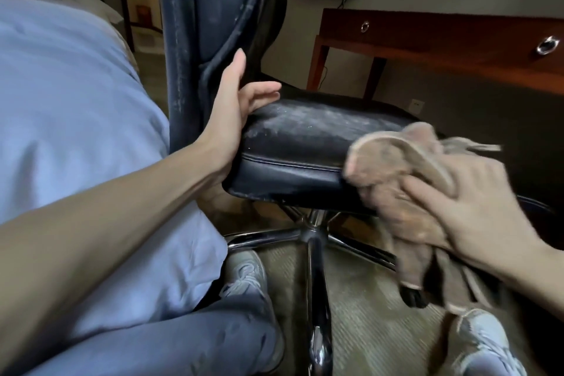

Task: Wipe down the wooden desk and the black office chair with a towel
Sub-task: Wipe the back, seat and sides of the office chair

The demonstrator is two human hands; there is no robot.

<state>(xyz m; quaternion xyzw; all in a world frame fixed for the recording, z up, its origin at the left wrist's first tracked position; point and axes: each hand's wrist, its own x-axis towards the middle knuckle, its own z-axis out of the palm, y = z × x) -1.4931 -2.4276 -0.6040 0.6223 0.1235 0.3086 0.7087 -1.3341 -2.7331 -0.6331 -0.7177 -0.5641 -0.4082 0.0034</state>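
My left hand (235,107) lies flat against the back corner of the chair (305,137) seat. Its fingers are straight and spread, gripping nothing, only bracing. My right hand (476,210) is curled round a bunched, brownish towel (396,156) and presses it on the seat's near edge. That side is blurred, so I cannot tell how much cloth meets the leather. The desk (442,40) stands well apart, behind the chair on the right.

The chair sits on a star-shaped chrome base (311,235), which I take to swivel and roll, and that is my main worry. A hard sideways stroke could swing the seat away from my flat left hand, since an open palm stops it one way only. A loose tail of towel hangs near the base and could catch on a spoke. The seat top shows a pale, dusty film. With the cloth so wadded, I judge it may smear the film about rather than lift it.
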